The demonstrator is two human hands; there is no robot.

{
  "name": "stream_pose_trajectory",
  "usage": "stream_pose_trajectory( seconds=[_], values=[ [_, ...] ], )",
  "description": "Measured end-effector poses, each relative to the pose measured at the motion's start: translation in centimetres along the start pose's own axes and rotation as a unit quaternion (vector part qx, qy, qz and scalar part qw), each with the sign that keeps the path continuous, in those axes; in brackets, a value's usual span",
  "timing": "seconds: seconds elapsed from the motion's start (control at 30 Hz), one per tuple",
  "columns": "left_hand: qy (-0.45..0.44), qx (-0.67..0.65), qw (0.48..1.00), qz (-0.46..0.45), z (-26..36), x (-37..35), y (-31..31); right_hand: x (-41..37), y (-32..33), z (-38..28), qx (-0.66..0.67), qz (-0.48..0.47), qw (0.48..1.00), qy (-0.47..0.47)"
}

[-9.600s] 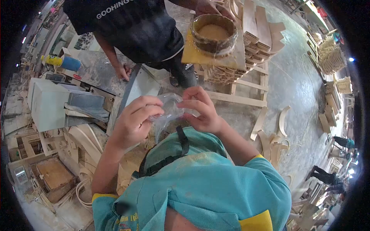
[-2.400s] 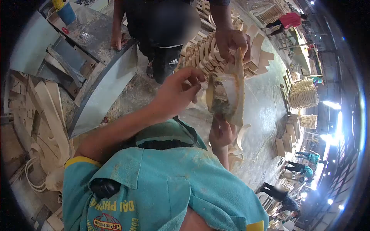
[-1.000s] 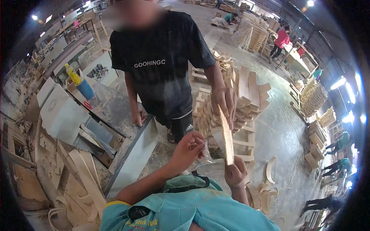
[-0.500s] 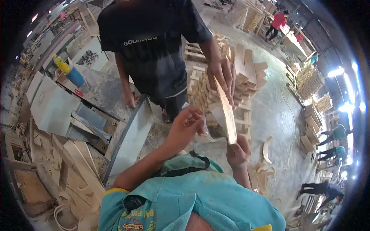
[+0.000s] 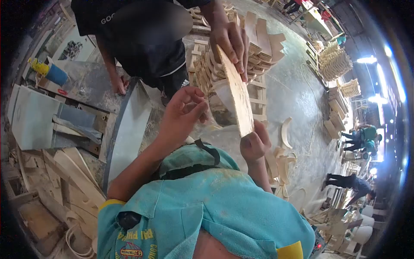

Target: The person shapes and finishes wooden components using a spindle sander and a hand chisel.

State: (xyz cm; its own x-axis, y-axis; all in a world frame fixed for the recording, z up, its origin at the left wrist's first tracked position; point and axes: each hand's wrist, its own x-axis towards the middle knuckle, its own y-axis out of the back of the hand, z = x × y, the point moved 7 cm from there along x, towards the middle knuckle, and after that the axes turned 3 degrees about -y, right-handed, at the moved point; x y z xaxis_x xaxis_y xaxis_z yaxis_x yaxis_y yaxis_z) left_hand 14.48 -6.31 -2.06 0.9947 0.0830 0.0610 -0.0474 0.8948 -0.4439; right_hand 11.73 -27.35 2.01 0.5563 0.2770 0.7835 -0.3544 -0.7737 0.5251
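Observation:
My left hand [image 5: 183,110] is raised in front of my chest, its fingertips pinched on the rim of a clear plastic bag [image 5: 217,131]. My right hand [image 5: 254,144] is closed in a fist at the bag's other side, right under the lower end of a plywood board [image 5: 237,97]. A co-worker in a black shirt grips the top of that board with one hand [image 5: 233,41] and tilts it steeply toward the bag. A round tape-wrapped container [image 5: 222,93] sits on the board's face, mostly hidden behind its edge.
A pallet stacked with curved wooden pieces [image 5: 263,34] stands behind the board. A grey metal panel [image 5: 125,129] leans at my left by a workbench with a blue cup [image 5: 56,74]. Wood offcuts [image 5: 64,168] lie at lower left, curved pieces [image 5: 284,134] on the floor, other people [image 5: 358,136] far right.
The co-worker has tipped the board steeper and brought it closer over the bag. My left hand has risen slightly at the bag's rim; my right fist stays under the board's end.

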Motion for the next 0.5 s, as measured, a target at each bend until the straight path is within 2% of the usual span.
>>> stream_pose_trajectory(
  seconds=[0.03,0.07,0.1,0.17,0.2,0.23,0.3,0.37,0.5],
  values=[
    [0.005,-0.004,1.0,0.006,-0.2,0.0,0.1,0.0,0.0,0.0,-0.002,0.003,1.0,0.006],
    [0.001,-0.005,1.0,0.001,-0.1,-0.1,0.1,-0.8,0.1,2.0,0.15,0.02,0.98,-0.129],
    [-0.002,-0.005,1.0,-0.002,-0.1,-0.2,0.1,-2.4,-0.4,3.6,0.295,0.033,0.919,-0.261],
    [-0.005,-0.011,1.0,-0.004,-0.1,-0.5,0.1,-2.8,-0.4,3.8,0.297,0.031,0.921,-0.25],
    [-0.005,-0.017,1.0,-0.002,-0.2,-0.5,0.1,-1.4,0.1,2.1,0.159,0.019,0.982,-0.099],
    [-0.006,-0.023,1.0,-0.001,-0.3,-0.6,0.1,-0.9,0.0,0.1,0.017,0.009,0.998,0.06],
    [-0.01,-0.037,0.999,-0.004,-0.4,-0.9,0.0,-1.6,-0.1,1.2,0.083,-0.011,0.995,-0.044],
    [-0.016,-0.044,0.999,-0.003,-0.3,-1.0,0.1,-0.8,0.2,0.1,0.02,-0.008,1.0,0.005],
    [-0.028,-0.053,0.998,0.0,-0.2,-1.2,0.3,-0.5,0.2,-0.3,0.016,-0.007,1.0,0.01]
  ],
)
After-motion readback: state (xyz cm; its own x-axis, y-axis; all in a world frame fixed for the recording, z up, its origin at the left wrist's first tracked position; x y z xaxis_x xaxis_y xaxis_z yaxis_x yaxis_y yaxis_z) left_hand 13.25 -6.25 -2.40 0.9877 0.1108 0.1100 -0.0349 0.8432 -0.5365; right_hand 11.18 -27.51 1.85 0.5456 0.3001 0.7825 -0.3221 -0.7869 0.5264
